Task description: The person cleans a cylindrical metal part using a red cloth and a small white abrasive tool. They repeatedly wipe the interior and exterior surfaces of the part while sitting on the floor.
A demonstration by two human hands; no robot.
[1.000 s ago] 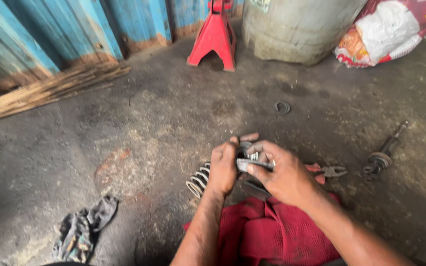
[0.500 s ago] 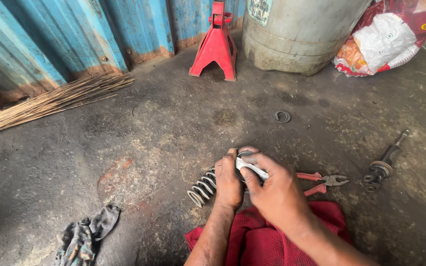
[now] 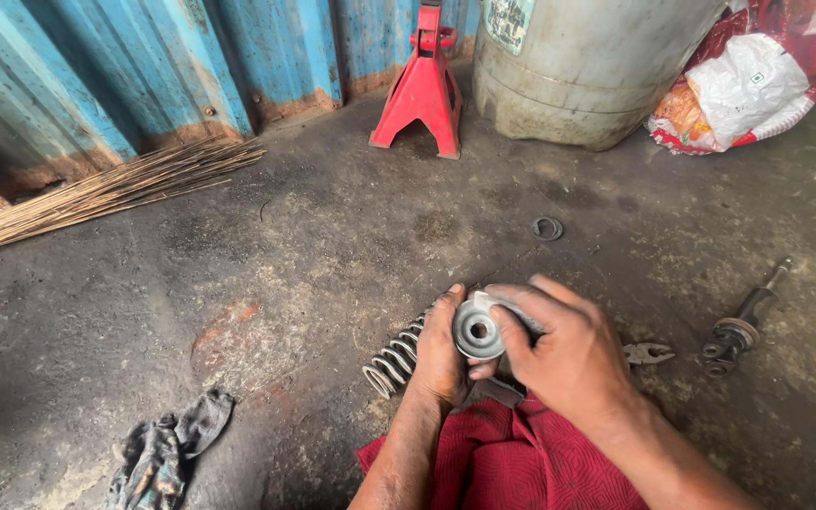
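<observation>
My left hand and my right hand together hold a round grey metal mount plate with a centre hole, its face turned up toward me. My left hand grips its left side and my right hand wraps over its right side. Just left of my left hand a coil spring lies on the concrete floor, partly hidden behind that hand. A red cloth lies under my forearms.
Pliers and a shock absorber strut lie to the right. A small ring lies further off. A red jack stand, a grey drum, a sack, a stick bundle and a dirty rag surround me.
The view has shifted, so my hands sit lower right in frame. The mount plate has turned in my hands so its round face with the hole shows.
</observation>
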